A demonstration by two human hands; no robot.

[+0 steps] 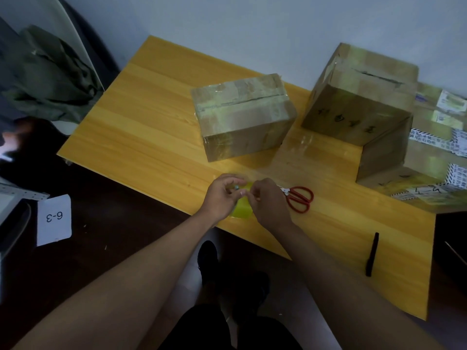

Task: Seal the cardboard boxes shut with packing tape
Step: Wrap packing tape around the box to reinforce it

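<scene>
1. Holding yellow tape roll (pixel 241 209) at lower centre, table (pixel 151 117) edge: left grip (pixel 222 194) curled round it, right grip (pixel 265 202) pinching at its top.
2. Small box (pixel 243 116) centre, big box (pixel 358 97) upper right.
3. Scissors (pixel 299 198) just right of my right grip.

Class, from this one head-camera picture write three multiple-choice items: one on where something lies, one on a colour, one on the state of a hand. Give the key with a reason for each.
1. Where do the scissors lie?
A. On the table, just right of the right hand
B. On top of a box
C. On the floor

2. What colour are the scissor handles?
A. Blue
B. Red
C. Green

3. What is the left hand doing?
A. Resting flat on the table
B. Lifting a box
C. Holding the tape roll

Key: 1 A, they lie on the yellow table beside the right hand. 2 B, both loops are red. 3 C, its fingers curl round the yellowish tape roll.
</scene>
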